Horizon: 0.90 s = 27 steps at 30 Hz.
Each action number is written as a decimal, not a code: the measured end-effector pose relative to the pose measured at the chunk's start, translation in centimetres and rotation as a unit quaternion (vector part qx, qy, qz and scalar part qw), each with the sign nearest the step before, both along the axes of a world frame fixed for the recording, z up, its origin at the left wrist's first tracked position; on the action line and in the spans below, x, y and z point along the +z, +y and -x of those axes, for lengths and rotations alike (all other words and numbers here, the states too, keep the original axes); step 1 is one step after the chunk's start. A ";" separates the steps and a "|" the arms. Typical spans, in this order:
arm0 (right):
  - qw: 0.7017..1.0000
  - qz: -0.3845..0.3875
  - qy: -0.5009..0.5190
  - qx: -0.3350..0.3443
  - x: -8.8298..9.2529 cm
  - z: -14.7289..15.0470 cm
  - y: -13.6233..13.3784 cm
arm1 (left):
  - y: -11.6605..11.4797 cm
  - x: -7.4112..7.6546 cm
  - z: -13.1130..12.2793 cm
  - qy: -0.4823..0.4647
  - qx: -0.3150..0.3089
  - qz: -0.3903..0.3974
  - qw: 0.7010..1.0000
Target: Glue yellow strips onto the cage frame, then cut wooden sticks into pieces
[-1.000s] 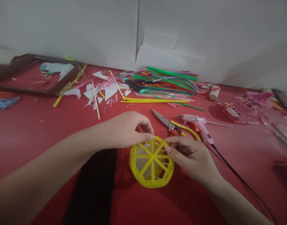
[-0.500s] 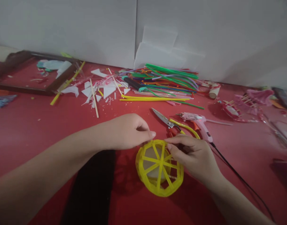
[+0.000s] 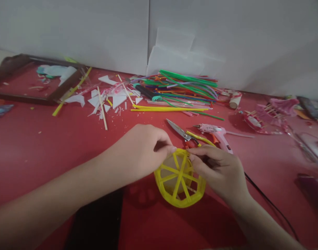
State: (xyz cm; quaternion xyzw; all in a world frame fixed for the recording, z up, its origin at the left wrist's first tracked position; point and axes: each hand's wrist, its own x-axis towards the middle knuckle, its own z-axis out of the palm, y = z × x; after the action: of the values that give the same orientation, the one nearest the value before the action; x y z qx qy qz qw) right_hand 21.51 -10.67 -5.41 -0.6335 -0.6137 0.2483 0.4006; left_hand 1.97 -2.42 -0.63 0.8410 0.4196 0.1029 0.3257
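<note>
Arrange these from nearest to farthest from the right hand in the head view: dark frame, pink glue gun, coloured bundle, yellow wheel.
1. Yellow wheel: at the right hand, left side.
2. Pink glue gun: just beyond the hand.
3. Coloured bundle: farther back, near wall.
4. Dark frame: far left.

A glue gun (image 3: 210,128), scissors (image 3: 178,128), coloured strands (image 3: 186,77) and white scraps (image 3: 119,101) suggest a craft workspace

My one view looks from my own head, facing forward and tilted down across the red desk (image 3: 140,229). It sits close above my left hand (image 3: 149,149) and my right hand (image 3: 223,170), just below its centre, while the pale wall panels (image 3: 70,31) stand farther off, filling the top.
</note>
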 end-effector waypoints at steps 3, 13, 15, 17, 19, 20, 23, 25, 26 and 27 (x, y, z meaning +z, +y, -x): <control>0.999 0.013 0.023 -0.028 -0.5 0.1 0.1 | -0.5 0.0 -0.3 0.014 0.009 -0.037 0.999; 0.996 0.009 -0.063 0.062 0.6 -0.4 1.1 | -1.4 0.2 -0.6 0.106 -0.020 -0.105 0.989; 0.992 -0.002 -0.092 0.092 1.4 -0.3 1.5 | -1.5 0.2 -0.6 0.120 -0.030 -0.114 0.986; 0.986 0.009 -0.119 0.114 2.0 0.0 1.8 | -1.5 0.2 -0.5 0.128 -0.038 -0.121 0.984; 0.980 0.027 -0.150 0.125 2.6 0.5 2.0 | -1.5 0.2 -0.6 0.130 -0.041 -0.126 0.983; 0.977 0.034 -0.167 0.128 2.8 0.7 2.1 | -1.5 0.2 -0.6 0.131 -0.040 -0.129 0.982; 0.966 0.036 -0.218 0.137 3.1 1.2 2.2 | -1.5 0.3 -0.8 0.135 -0.048 -0.136 0.980; 0.959 0.025 -0.241 0.145 3.2 1.2 2.3 | -1.5 0.4 -0.8 0.138 -0.060 -0.138 0.979; 0.957 0.019 -0.249 0.150 3.1 1.2 2.3 | -1.5 0.4 -0.8 0.138 -0.065 -0.137 0.979; 0.955 0.012 -0.253 0.157 3.1 1.1 2.4 | -1.5 0.4 -0.8 0.138 -0.069 -0.136 0.979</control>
State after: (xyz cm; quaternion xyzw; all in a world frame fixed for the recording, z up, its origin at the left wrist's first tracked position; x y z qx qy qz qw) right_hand 20.38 -8.28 -2.32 -0.5763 -0.7834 0.1472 0.1803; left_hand 2.78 -3.90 -0.24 0.9104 0.3838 0.0199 0.1533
